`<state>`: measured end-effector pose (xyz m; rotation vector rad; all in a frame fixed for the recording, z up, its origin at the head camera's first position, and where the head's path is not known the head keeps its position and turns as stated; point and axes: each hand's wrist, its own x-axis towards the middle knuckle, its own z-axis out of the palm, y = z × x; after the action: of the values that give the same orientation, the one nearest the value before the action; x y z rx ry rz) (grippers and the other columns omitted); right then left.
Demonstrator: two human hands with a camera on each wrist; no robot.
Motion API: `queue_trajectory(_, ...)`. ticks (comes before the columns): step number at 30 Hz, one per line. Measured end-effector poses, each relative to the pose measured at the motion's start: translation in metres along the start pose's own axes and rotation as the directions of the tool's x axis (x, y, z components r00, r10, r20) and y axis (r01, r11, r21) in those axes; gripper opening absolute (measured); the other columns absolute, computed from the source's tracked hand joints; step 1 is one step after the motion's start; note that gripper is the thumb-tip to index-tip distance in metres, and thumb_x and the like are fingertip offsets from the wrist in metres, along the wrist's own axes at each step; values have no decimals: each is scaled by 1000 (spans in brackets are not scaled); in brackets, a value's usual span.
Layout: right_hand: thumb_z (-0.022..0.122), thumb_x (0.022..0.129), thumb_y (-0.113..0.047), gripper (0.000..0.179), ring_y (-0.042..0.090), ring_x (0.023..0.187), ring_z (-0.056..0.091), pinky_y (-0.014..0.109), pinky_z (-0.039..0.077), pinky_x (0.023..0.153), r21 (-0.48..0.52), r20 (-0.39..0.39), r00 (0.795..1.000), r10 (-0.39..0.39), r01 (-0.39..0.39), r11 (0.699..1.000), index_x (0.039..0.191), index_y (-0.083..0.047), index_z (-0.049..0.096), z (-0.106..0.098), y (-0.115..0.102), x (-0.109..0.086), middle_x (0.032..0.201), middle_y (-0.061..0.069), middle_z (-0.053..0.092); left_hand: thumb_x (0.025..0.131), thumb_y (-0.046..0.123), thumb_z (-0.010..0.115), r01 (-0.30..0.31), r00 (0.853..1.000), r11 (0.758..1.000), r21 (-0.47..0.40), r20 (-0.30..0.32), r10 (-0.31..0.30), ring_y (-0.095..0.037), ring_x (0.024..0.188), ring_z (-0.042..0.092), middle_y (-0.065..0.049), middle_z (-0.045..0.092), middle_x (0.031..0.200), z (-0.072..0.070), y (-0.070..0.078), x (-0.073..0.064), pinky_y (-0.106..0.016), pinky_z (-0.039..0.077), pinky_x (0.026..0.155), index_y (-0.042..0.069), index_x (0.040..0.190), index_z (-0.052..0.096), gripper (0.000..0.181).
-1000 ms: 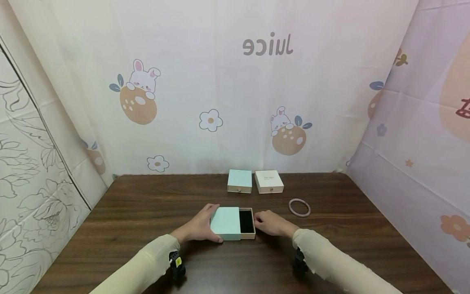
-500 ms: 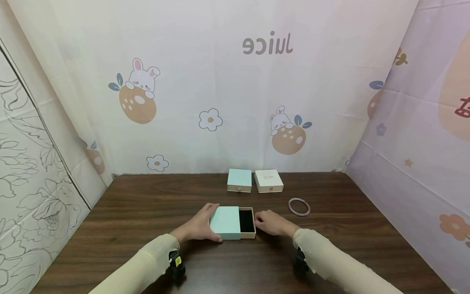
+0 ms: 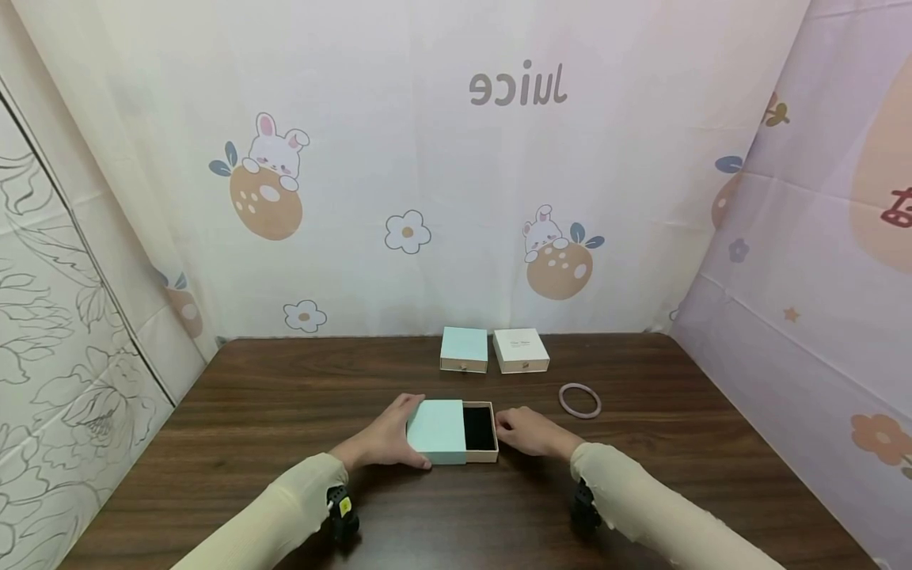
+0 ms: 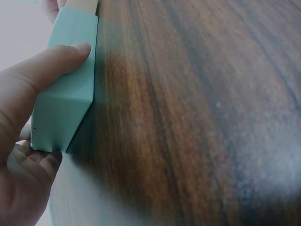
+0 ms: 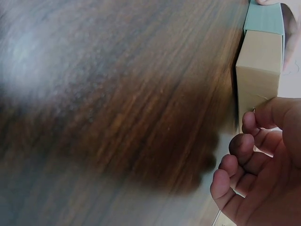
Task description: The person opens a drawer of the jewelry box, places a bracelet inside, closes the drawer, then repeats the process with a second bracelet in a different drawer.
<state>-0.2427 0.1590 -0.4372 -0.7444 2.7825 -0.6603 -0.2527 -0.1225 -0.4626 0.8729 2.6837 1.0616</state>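
A mint-green drawer box [image 3: 437,430] lies on the table, its cream drawer [image 3: 481,457] slid partly out to the right and showing a black lining [image 3: 479,428]. My left hand [image 3: 388,437] grips the green sleeve from its left end, thumb along the near side, as the left wrist view also shows. At the drawer's right end is my right hand [image 3: 530,433]. In the right wrist view its thumb and index finger pinch a small pull [image 5: 254,110] on the drawer's end face, while the other fingers curl loosely below. The pull is mostly hidden by the fingertips.
Behind, near the table's [image 3: 299,372] back edge, stand a closed light-blue drawer box [image 3: 465,346] and a closed white one [image 3: 521,348]. A pinkish ring-shaped bangle [image 3: 580,401] lies to the right, beyond my right hand. A printed curtain [image 3: 356,158] hangs behind the table.
The drawer has slid very slightly further out to the right, with my right hand moving along at its end. My left hand stays on the sleeve.
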Motion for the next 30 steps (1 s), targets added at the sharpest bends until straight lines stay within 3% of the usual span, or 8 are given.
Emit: queue_trajectory(30, 50, 97, -11, 23, 12, 58, 43, 30, 36, 57, -18, 42, 998, 49, -48, 999, 74, -12, 54, -6, 4, -3, 63, -2, 45, 63, 35, 88, 2, 1000, 1000, -1, 0, -2, -23, 109, 45, -13, 39, 134, -1, 1, -1, -43, 40, 90, -3, 145, 31, 107)
